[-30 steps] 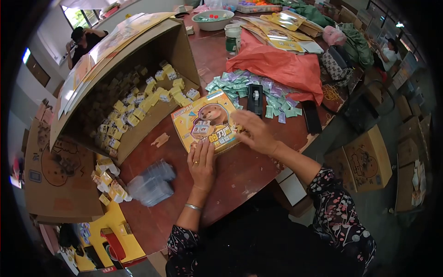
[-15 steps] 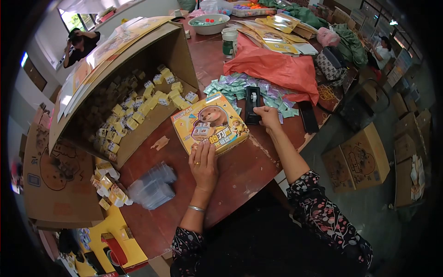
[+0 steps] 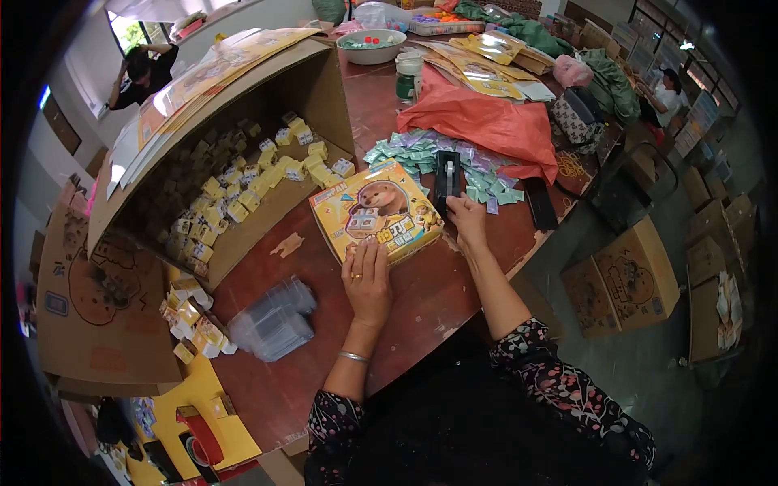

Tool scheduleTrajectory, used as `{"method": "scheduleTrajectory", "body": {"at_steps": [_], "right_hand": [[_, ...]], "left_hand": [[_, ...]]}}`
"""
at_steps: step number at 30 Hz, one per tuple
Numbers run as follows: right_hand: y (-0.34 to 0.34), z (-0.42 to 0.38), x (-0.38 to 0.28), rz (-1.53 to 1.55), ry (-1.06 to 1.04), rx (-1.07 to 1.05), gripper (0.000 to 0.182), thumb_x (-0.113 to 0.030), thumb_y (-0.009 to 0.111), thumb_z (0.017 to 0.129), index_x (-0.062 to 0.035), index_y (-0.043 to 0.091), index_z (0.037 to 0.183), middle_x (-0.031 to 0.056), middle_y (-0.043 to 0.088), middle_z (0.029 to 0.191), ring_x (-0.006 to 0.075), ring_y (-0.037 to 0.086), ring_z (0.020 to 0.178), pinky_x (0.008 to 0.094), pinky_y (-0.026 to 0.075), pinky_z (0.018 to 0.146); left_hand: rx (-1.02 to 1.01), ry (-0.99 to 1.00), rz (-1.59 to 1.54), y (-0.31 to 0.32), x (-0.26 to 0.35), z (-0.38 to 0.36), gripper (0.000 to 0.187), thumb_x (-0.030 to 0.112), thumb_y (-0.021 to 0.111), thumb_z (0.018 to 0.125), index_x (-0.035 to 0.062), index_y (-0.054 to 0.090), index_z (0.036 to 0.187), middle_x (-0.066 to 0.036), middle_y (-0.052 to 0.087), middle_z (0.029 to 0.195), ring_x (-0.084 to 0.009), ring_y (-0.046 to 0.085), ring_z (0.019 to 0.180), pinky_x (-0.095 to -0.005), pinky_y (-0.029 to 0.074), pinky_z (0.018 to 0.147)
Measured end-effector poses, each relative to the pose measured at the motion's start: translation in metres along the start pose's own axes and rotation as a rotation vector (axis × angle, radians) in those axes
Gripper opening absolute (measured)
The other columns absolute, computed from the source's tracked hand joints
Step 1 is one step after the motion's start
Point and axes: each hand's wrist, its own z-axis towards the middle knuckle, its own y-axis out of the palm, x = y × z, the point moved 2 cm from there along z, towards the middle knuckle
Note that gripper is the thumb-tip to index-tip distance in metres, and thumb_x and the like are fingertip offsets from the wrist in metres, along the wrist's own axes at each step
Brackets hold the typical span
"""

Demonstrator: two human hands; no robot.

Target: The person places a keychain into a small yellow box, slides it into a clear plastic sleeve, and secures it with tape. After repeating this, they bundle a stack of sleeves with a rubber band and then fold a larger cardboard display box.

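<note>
A yellow printed box [image 3: 381, 212] with an animal picture lies on the red-brown table. My left hand [image 3: 368, 283] rests on its front edge, fingers laid over the top, with a ring and a bracelet. Just right of the box stands a black tape dispenser [image 3: 446, 180]. My right hand [image 3: 468, 220] is at the near end of the dispenser, its fingers bent together; what sits between the fingertips is too small to make out. Green and purple sachets [image 3: 409, 152] lie behind the box and the dispenser.
A large carton [image 3: 324, 105] of small yellow boxes lies open at left. Clear plastic sleeves [image 3: 274, 320] sit near the table's front edge. A red plastic bag [image 3: 478, 121], a jar [image 3: 408, 77] and a black phone-like slab [image 3: 540, 204] are farther back. Two people are in the background.
The view has shifted slightly. My right hand has moved down toward the near end of the tape dispenser. My left hand stays on the yellow box.
</note>
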Motion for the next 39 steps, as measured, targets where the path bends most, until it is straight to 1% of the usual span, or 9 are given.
{"method": "scheduleTrajectory", "body": {"at_steps": [8, 11, 15, 18, 19, 21, 22, 28, 39], "right_hand": [[-0.009, 0.010, 0.026, -0.266, -0.156, 0.100, 0.025, -0.010, 0.072, 0.088, 0.0048, 0.068, 0.068, 0.0335, 0.064, 0.127, 0.0368, 0.049, 0.139, 0.0414, 0.042, 0.106], [-0.005, 0.012, 0.029, -0.202, -0.232, 0.166, 0.025, -0.010, 0.074, 0.085, 0.0065, 0.067, 0.069, 0.0274, 0.073, 0.109, 0.0364, 0.062, 0.124, 0.0412, 0.047, 0.100], [-0.019, 0.015, 0.037, -0.038, -0.034, 0.060, 0.021, -0.009, 0.069, 0.091, 0.0060, 0.069, 0.077, 0.0287, 0.059, 0.138, 0.0307, 0.057, 0.130, 0.0386, 0.047, 0.099], [-0.030, -0.008, 0.012, -0.452, -0.336, -0.057, 0.017, -0.010, 0.068, 0.094, 0.0035, 0.070, 0.084, 0.0235, 0.062, 0.134, 0.0261, 0.059, 0.125, 0.0393, 0.048, 0.098], [-0.025, -0.042, -0.023, -0.538, -0.414, -0.046, 0.019, -0.015, 0.072, 0.092, 0.0013, 0.068, 0.085, 0.0153, 0.067, 0.116, 0.0256, 0.058, 0.123, 0.0381, 0.044, 0.101], [-0.020, -0.086, -0.030, -0.418, -0.433, -0.261, 0.017, -0.016, 0.072, 0.094, 0.0004, 0.070, 0.091, 0.0102, 0.066, 0.110, 0.0216, 0.062, 0.109, 0.0349, 0.050, 0.092], [-0.010, -0.113, -0.033, -0.117, -0.089, -0.365, 0.015, -0.016, 0.070, 0.097, -0.0012, 0.071, 0.096, 0.0049, 0.063, 0.105, 0.0134, 0.062, 0.095, 0.0277, 0.055, 0.077], [0.018, -0.128, 0.005, -0.100, 0.031, -0.571, 0.016, -0.018, 0.069, 0.099, -0.0025, 0.070, 0.100, -0.0009, 0.064, 0.086, 0.0050, 0.058, 0.076, 0.0227, 0.051, 0.061], [0.030, -0.121, 0.016, -0.221, 0.110, -0.485, 0.015, -0.018, 0.072, 0.096, -0.0026, 0.074, 0.097, -0.0012, 0.066, 0.079, 0.0045, 0.058, 0.066, 0.0205, 0.045, 0.048]], "left_hand": [[0.005, -0.001, -0.022, 0.001, -0.001, -0.001, 0.051, 0.009, 0.076, 0.082, 0.0082, 0.062, 0.130, -0.008, 0.060, 0.140, -0.0267, 0.051, 0.137, -0.0459, 0.033, 0.116], [0.003, -0.004, -0.022, 0.000, 0.000, 0.000, 0.050, 0.009, 0.076, 0.081, 0.0082, 0.063, 0.129, -0.008, 0.061, 0.140, -0.0267, 0.051, 0.137, -0.0460, 0.033, 0.115], [-0.008, -0.008, -0.007, -0.004, 0.002, 0.004, 0.039, 0.013, 0.068, 0.090, 0.0071, 0.064, 0.129, -0.008, 0.061, 0.139, -0.0244, 0.053, 0.135, -0.0450, 0.035, 0.113], [-0.007, -0.011, -0.007, -0.005, 0.002, 0.003, 0.038, 0.012, 0.069, 0.090, 0.0069, 0.065, 0.127, -0.008, 0.062, 0.139, -0.0247, 0.053, 0.135, -0.0452, 0.035, 0.114], [-0.001, -0.009, -0.007, -0.005, 0.002, 0.004, 0.038, 0.012, 0.069, 0.090, 0.0068, 0.065, 0.127, -0.008, 0.062, 0.139, -0.0248, 0.053, 0.135, -0.0452, 0.035, 0.114], [0.009, -0.011, -0.016, -0.003, 0.001, 0.003, 0.041, 0.011, 0.071, 0.087, 0.0074, 0.064, 0.127, -0.007, 0.061, 0.139, -0.0248, 0.053, 0.135, -0.0452, 0.034, 0.114], [0.014, -0.012, -0.023, -0.002, 0.000, 0.003, 0.044, 0.009, 0.073, 0.084, 0.0080, 0.064, 0.127, -0.007, 0.061, 0.139, -0.0248, 0.052, 0.135, -0.0452, 0.034, 0.115], [0.011, -0.008, -0.023, -0.001, 0.000, 0.002, 0.047, 0.008, 0.075, 0.082, 0.0086, 0.063, 0.128, -0.007, 0.061, 0.140, -0.0244, 0.052, 0.136, -0.0451, 0.033, 0.115], [-0.006, -0.020, -0.019, -0.001, 0.001, 0.002, 0.045, 0.009, 0.073, 0.084, 0.0081, 0.063, 0.129, -0.007, 0.060, 0.140, -0.0252, 0.052, 0.136, -0.0455, 0.033, 0.115]]}}
